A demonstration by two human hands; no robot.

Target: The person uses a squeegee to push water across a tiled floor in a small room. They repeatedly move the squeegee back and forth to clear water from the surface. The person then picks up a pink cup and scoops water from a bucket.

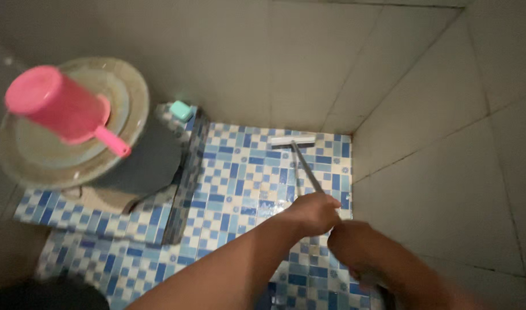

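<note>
Walls (435, 172): plain pale tiles, closing the corner at the far right.
Floor (240, 183): blue-and-white mosaic with a wet sheen near the middle; no suds or standing dirt can be made out (the light is dim).
Raised step (91, 221): same mosaic, at the left; it bears a dark bucket (151, 163) with a round lid (125, 86), and a pink dipper (56, 103) lies on the lid.
Squeegee (293, 141): pale head flat on the floor at the far wall, its grey handle running back toward the person.
Left hand (313, 212): fingers wrapped tight around the handle, farther up it.
Right hand (355, 244): curled on the handle's near end, just beside the left.
Soap (181, 109): small green bar on the step's far corner.
Progress: head at the far end of a stroke; how much floor is done cannot be told.
</note>
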